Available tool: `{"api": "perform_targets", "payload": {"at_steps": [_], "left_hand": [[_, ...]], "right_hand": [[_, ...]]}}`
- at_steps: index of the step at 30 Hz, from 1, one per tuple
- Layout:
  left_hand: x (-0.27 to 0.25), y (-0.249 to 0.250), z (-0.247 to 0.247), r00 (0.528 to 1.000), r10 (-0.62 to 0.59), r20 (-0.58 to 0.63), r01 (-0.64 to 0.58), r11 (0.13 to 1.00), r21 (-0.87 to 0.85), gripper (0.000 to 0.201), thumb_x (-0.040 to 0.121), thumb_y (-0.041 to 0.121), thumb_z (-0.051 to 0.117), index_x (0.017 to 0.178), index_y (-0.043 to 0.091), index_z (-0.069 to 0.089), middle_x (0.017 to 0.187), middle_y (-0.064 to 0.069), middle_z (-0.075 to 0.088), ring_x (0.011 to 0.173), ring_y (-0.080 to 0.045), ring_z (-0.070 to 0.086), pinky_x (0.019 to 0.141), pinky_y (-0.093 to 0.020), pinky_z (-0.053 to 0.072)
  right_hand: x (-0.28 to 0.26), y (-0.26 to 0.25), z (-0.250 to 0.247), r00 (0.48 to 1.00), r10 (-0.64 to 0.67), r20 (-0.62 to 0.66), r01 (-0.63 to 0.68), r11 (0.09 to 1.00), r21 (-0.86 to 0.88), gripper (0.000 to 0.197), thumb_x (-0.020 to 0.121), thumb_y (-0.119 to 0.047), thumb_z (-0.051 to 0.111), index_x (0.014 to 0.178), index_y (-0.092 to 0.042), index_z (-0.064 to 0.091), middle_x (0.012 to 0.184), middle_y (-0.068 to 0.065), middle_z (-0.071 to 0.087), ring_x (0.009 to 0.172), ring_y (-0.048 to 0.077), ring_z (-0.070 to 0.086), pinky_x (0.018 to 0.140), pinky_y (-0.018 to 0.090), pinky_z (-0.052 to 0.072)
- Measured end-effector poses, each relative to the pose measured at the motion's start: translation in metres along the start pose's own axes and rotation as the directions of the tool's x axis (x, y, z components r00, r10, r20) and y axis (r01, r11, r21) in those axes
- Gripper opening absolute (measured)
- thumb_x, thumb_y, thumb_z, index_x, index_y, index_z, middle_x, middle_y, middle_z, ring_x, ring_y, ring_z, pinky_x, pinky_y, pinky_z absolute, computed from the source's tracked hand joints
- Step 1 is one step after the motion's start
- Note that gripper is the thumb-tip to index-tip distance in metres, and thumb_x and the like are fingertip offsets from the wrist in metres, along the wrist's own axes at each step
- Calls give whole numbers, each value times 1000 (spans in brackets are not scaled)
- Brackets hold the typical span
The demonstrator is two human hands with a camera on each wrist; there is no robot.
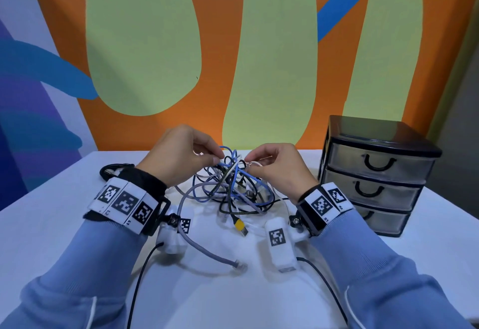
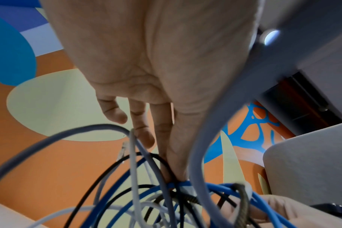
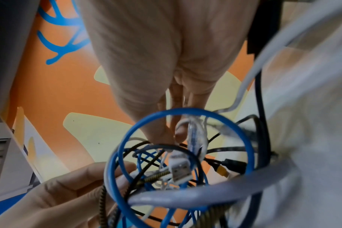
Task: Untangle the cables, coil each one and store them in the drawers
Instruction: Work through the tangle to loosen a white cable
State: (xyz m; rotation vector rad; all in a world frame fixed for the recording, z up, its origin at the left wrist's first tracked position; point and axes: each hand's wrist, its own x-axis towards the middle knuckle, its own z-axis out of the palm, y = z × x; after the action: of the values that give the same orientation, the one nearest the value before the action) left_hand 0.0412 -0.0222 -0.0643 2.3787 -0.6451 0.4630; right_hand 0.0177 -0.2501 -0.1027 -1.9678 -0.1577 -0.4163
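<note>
A tangle of cables (image 1: 233,188) in blue, black, white, grey and braided strands lies mid-table. My left hand (image 1: 181,155) is at its top left and pinches a blue cable (image 2: 182,183) between thumb and forefinger. At the top right, my right hand (image 1: 274,165) pinches a thin white cable (image 3: 178,128) with a white plug (image 3: 179,166) hanging below. A grey network cable (image 1: 204,248) trails toward me, ending in a clear plug. A yellow-collared USB plug (image 1: 239,226) pokes out at the tangle's front. The black three-drawer unit (image 1: 373,175) stands at the right, all drawers closed.
A black cable bundle (image 1: 114,169) lies behind my left wrist. The white table (image 1: 259,302) runs up to a painted orange and green wall. Black leads run from both wrist cameras toward me over the tabletop.
</note>
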Motion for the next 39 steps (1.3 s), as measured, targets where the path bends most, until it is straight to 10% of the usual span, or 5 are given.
{"api": "perform_targets", "payload": {"at_steps": [8,15,23,29,39], "left_hand": [[-1,7,5,1000,-12,-5,10,984,-175,11,89,14,82,85,23,84,68,16,74,65,5,63,60,-5,39],[-2,8,3,997,-58,46,63,990,-130,13,90,14,79,82,22,83,59,23,67,58,5,55,54,-10,36],[-7,21,12,989,-104,109,121,979,-161,34,91,69,66,113,44,62,77,3,64,67,-12,58,64,-34,40],[-3,13,9,985,-143,98,150,986,-75,13,93,32,68,103,40,70,73,5,70,54,-6,51,56,-28,36],[1,7,12,988,-154,-18,148,971,-188,19,96,12,69,90,25,82,80,1,74,53,0,53,53,-18,39]], "right_hand": [[0,1,-1,1000,-26,-2,26,998,-50,12,87,-8,81,81,-19,83,64,-9,71,57,3,62,63,18,51],[-2,-4,1,991,-50,-124,72,980,183,21,100,3,60,100,-8,77,104,12,67,73,25,79,62,35,64],[-4,-10,3,984,-97,-150,132,962,241,33,109,-4,39,116,-21,66,116,9,50,77,26,79,55,35,60],[5,-8,-9,832,-207,-515,290,953,85,40,106,-3,46,89,-30,70,103,-4,50,74,20,60,73,31,57],[8,-5,-5,925,-17,-380,161,923,350,18,106,-10,56,110,-20,71,96,5,59,51,11,47,51,29,43]]}}
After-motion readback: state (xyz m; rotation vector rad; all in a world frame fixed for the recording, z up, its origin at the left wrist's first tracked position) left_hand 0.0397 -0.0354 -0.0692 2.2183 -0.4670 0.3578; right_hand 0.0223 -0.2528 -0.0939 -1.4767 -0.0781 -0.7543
